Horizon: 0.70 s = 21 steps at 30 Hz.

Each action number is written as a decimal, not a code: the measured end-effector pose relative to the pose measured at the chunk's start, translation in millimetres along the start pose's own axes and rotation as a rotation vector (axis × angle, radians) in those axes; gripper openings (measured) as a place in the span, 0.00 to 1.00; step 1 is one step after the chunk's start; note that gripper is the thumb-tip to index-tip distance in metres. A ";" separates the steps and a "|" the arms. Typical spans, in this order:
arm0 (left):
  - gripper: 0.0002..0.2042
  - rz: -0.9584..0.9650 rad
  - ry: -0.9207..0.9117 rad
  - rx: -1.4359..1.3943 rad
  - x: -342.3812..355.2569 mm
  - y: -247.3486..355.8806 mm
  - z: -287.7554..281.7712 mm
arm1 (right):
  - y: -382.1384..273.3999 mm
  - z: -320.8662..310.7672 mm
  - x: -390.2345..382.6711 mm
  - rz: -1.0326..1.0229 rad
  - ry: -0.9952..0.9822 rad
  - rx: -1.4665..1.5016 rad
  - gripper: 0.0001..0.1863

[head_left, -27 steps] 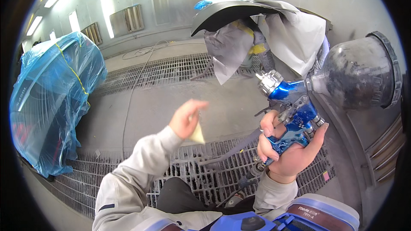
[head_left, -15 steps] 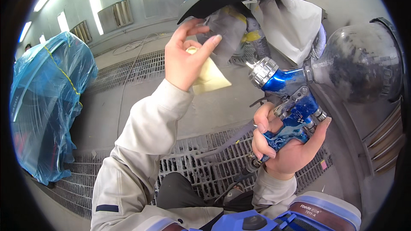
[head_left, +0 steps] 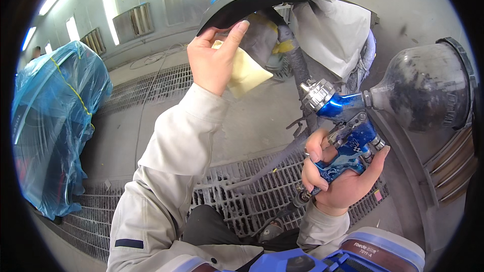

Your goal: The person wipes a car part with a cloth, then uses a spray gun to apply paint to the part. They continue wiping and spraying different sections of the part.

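A pale yellow cloth (head_left: 247,74) hangs from my left hand (head_left: 213,65), tucked against the palm. The fingers of that hand reach up to the lower edge of a dark curved panel (head_left: 234,10), and their tips are hidden behind it. My right hand (head_left: 348,186) grips the handle of a blue spray gun (head_left: 355,138), fingers in front near the trigger. The gun tilts, its silver nozzle (head_left: 317,94) turned to the upper left. A clear, smudged paint cup (head_left: 423,88) juts out to the right from the gun. The hose joins below the handle.
White masking paper (head_left: 330,30) and yellow tape (head_left: 286,46) cover the stand under the panel. To the left stands a large object wrapped in blue plastic film (head_left: 60,126). Metal floor grating (head_left: 242,196) runs below me. A respirator (head_left: 378,252) shows at the bottom edge.
My left hand has risen slightly to the panel's lower edge, cloth still in it. The spray gun and right hand sit a little lower and farther right in the view.
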<state>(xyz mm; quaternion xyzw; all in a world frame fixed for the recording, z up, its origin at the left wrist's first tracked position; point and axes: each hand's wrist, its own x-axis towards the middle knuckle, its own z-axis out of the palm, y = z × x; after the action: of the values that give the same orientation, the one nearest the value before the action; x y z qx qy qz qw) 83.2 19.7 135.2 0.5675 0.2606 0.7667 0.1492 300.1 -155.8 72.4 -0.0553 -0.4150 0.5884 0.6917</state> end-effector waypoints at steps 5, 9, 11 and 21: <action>0.15 0.024 0.040 0.147 0.9 -6.0 -7.3 | -0.6 -7.5 2.8 0.045 -0.025 -0.046 0.59; 0.15 0.013 0.059 0.159 5.8 -14.8 -10.4 | 1.3 -13.5 5.0 0.080 -0.042 -0.068 0.59; 0.14 0.025 0.060 0.143 8.0 -18.1 -10.3 | 2.1 -17.3 7.4 0.082 -0.074 -0.063 0.61; 0.13 0.048 0.075 0.034 12.3 -11.3 1.3 | 2.7 -30.8 16.2 0.080 -0.160 -0.041 0.61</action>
<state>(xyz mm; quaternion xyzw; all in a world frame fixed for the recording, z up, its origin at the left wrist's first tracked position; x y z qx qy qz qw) 79.9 35.7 138.7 0.5469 0.2652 0.7863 0.1111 317.1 -128.3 59.1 -0.0391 -0.4783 0.6095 0.6310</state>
